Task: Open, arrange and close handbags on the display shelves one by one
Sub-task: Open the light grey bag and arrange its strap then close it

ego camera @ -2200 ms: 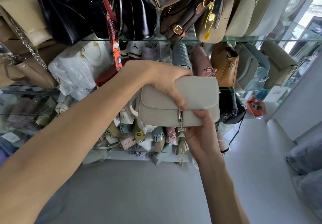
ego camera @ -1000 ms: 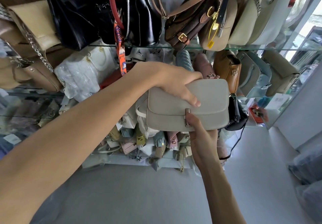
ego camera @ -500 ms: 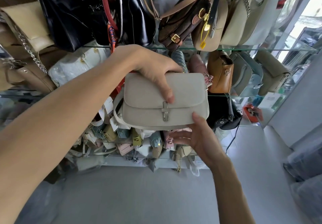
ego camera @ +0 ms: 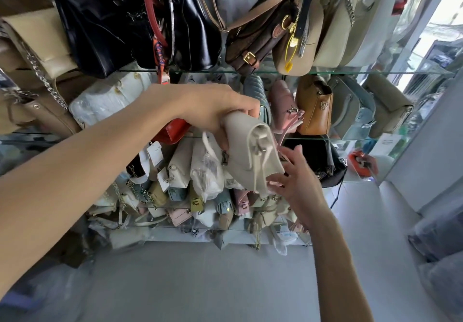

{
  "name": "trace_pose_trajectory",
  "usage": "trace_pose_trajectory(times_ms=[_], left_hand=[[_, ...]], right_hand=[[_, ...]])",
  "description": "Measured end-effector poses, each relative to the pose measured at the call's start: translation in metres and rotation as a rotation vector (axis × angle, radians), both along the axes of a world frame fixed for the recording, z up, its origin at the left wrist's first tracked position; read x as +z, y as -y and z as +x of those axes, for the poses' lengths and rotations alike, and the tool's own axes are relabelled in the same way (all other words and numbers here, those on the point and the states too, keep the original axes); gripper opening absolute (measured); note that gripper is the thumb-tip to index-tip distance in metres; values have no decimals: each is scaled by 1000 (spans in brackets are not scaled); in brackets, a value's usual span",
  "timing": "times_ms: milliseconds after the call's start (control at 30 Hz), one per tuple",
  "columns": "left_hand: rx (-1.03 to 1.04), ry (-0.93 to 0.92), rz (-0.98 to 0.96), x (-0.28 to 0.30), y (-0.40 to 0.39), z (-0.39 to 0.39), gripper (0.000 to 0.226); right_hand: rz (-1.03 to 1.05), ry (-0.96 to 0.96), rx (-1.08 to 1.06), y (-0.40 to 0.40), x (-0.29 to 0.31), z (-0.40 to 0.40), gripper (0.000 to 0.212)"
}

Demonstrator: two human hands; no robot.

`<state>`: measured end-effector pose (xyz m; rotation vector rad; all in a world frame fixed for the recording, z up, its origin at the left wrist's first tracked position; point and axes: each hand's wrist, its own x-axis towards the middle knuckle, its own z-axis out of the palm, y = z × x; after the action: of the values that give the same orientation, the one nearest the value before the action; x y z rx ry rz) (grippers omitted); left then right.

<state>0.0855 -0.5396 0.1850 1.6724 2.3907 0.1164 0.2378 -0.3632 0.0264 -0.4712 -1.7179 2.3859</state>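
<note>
Beige flap bag [ego camera: 253, 156] now turned end-on, clasp shut | my left hand [ego camera: 215, 111] gripping its top | right hand [ego camera: 295, 178] spread open underneath | heading for the middle shelf [ego camera: 350, 138], guessing.

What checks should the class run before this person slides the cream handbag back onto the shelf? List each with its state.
1. Left hand grips the cream handbag: ok.
2. Right hand steadies its lower end with straight fingers: ok.
3. Flap clasp fastened: cannot tell, the bag is turned end-on.
4. Strap tucked in: not ok, a loop hangs loose at the side.
5. Free slot on the glass shelf beside the pink bag: cannot tell.
</note>
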Motion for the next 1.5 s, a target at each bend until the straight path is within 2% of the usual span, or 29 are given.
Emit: trace_pose_trajectory(times_ms=[33,100,200,300,400,500,567,600,700,800,900,1133,1367,1500], left_hand=[[-40,-13,33,-2,1,1,60],[-123,-89,97,-5,1,5,50],[-235,-261,168,-10,1,12,43],[-303,-363,206,-14,5,12,45],[-271,-327,230,-11,15,7,34],[43,-21,229,-1,24,4,44],[246,199,223,4,29,3,34],[316,304,202,4,31,2,27],[412,524,97,-3,32,2,45],[393,475,100,-10,26,1,47],[367,416,105,-8,30,-5,39],[364,419,26,-5,43,-8,48],[333,336,27,0,11,9,40],[297,310,1,5,-2,14,39]], right_hand=[[-63,43,54,6,1,-3,80],[-201,68,176,16,3,-7,83],[-459,1,264,26,4,-11,75],[-579,-87,261,32,6,-12,52],[-557,-129,211,40,10,-10,39],[-604,-174,74,49,7,-10,41],[-623,-181,-7,52,3,-11,45],[-623,-184,-37,53,2,-12,48],[-586,-204,-126,56,-1,-14,62],[-515,-231,-149,60,0,-12,69],[-474,-206,-109,56,0,-7,65],[-367,-230,-69,46,-1,2,58],[-317,-285,2,59,1,3,49],[-343,-297,3,66,-2,3,55]])
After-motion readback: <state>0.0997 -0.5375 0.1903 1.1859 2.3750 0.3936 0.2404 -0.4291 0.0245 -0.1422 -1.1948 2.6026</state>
